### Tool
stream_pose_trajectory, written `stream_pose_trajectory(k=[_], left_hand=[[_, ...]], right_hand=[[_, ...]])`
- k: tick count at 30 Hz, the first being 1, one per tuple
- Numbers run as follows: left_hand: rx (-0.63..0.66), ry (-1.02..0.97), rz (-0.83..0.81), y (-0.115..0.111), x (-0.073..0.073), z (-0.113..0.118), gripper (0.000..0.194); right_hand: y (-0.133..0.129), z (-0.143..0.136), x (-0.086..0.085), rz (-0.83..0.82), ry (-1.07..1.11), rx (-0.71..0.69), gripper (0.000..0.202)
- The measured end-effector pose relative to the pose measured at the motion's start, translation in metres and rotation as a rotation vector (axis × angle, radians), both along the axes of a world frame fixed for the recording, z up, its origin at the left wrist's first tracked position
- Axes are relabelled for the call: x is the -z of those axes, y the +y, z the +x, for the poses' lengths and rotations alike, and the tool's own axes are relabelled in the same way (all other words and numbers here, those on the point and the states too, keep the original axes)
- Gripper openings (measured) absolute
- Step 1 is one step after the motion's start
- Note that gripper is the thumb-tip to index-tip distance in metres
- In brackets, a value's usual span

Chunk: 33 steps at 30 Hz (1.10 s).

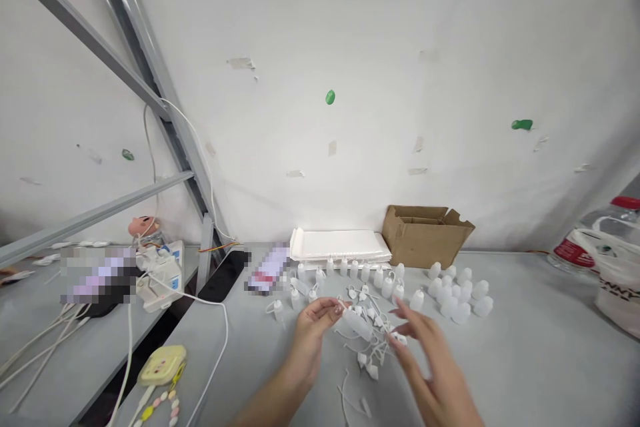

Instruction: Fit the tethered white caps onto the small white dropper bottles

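My left hand (315, 330) pinches a small translucent white squeeze bottle (358, 325) near its capped end; the bottle tilts down to the right. With fingers apart, my right hand (433, 357) hovers at the right side of a loose pile of white strapped caps (373, 368). One cap lies close to its fingertips; no grip on it shows. Behind my hands stand several capped bottles (387, 287) in rough rows. To the right is a cluster of bottles without visible caps (453, 291).
White padded envelopes (340, 244) and an open cardboard box (425, 237) stand against the wall. A phone (270, 270), a white cable (224, 340) and a yellow case (163, 365) lie left. A large bottle (575, 250) and a plastic bag (617, 280) are far right.
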State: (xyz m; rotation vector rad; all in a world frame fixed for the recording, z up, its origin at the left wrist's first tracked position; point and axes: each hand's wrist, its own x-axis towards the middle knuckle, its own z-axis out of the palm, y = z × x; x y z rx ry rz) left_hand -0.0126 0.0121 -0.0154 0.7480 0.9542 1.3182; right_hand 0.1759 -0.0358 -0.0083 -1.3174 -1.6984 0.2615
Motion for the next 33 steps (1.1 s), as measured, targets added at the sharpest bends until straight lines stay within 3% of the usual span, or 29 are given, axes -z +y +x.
stream_pose_trajectory(k=[6, 10, 16, 18, 20, 24, 27, 29, 33], left_hand=[[0.035, 0.060, -0.017, -0.003, -0.002, 0.004, 0.023], [0.026, 0.080, -0.015, -0.002, 0.000, 0.003, 0.023], [0.110, 0.201, 0.079, 0.000, -0.005, -0.002, 0.014], [0.148, 0.233, 0.111, 0.000, -0.007, -0.003, 0.012], [0.152, 0.261, 0.123, 0.000, -0.007, -0.002, 0.011], [0.056, 0.347, 0.118, -0.001, -0.002, 0.002, 0.010], [0.052, 0.361, 0.106, -0.001, 0.000, 0.003, 0.010], [0.075, 0.343, 0.107, -0.002, -0.001, 0.002, 0.009], [0.121, 0.319, 0.118, -0.005, -0.004, 0.002, 0.005]], right_hand=[[0.019, -0.031, 0.034, -0.228, 0.160, -0.096, 0.035], [0.021, -0.036, 0.029, -0.434, 0.378, -0.169, 0.036], [0.028, -0.039, 0.019, -0.904, 1.058, -0.532, 0.042], [0.027, -0.040, 0.020, -1.018, 1.192, -0.565, 0.042], [0.026, -0.041, 0.023, -1.003, 1.164, -0.537, 0.044], [0.024, -0.043, 0.030, -0.723, 0.950, -0.356, 0.047], [0.023, -0.044, 0.034, -0.629, 0.864, -0.257, 0.042], [0.023, -0.043, 0.034, -0.679, 0.867, -0.323, 0.039], [0.023, -0.038, 0.030, -0.891, 1.052, -0.640, 0.038]])
